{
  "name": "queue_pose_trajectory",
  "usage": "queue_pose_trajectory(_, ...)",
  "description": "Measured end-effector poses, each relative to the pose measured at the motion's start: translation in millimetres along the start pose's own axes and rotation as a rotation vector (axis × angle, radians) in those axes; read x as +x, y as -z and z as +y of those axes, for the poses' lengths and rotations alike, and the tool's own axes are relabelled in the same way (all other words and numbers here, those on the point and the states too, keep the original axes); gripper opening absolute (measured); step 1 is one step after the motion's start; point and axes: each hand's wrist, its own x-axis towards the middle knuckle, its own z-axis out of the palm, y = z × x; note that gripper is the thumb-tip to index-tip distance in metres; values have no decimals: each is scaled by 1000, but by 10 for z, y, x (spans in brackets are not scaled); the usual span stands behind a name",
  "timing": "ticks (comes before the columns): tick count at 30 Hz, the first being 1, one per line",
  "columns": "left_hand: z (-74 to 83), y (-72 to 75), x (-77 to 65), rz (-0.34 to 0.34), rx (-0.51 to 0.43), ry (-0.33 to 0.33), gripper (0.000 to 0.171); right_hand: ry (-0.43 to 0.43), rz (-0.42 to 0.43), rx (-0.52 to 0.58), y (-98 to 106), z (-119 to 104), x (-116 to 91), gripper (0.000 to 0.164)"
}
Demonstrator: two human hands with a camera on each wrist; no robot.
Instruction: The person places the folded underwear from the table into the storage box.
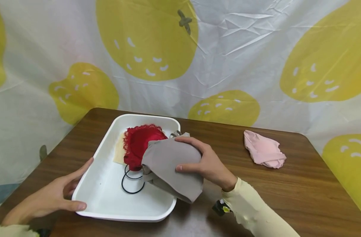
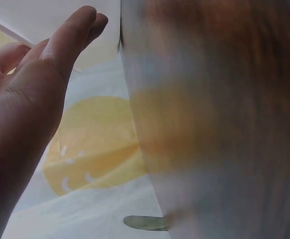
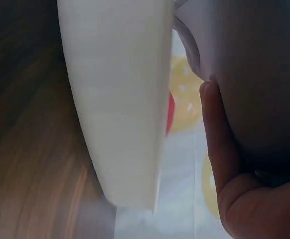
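In the head view my right hand grips a folded grey bra over the right side of a white tray. The thumb lies across the outer face of the cup, and the far fingers are partly hidden. A red lace-edged bra lies in the tray, overlapped by the grey one. Under the red bra shows a cream cloth. Two thin black rings, like hair ties, lie near the middle. My left hand holds the tray's near left corner, thumb at the front and fingers along the side.
A folded pink bra lies on the right part of the brown wooden table. Behind the table hangs a white curtain with yellow fruit prints. The right wrist view shows the tray's outer wall beside the table surface.
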Motion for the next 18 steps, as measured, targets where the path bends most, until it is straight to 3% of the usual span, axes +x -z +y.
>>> queue_pose_trajectory(8,-4,29,-7,1,9,28,113,42,-73,-38,-275,-60,152,71)
queue_pose_trajectory(18,-38,27,-18,-7,-1,-13,110,157,-202,-204,-576,-81,290,72)
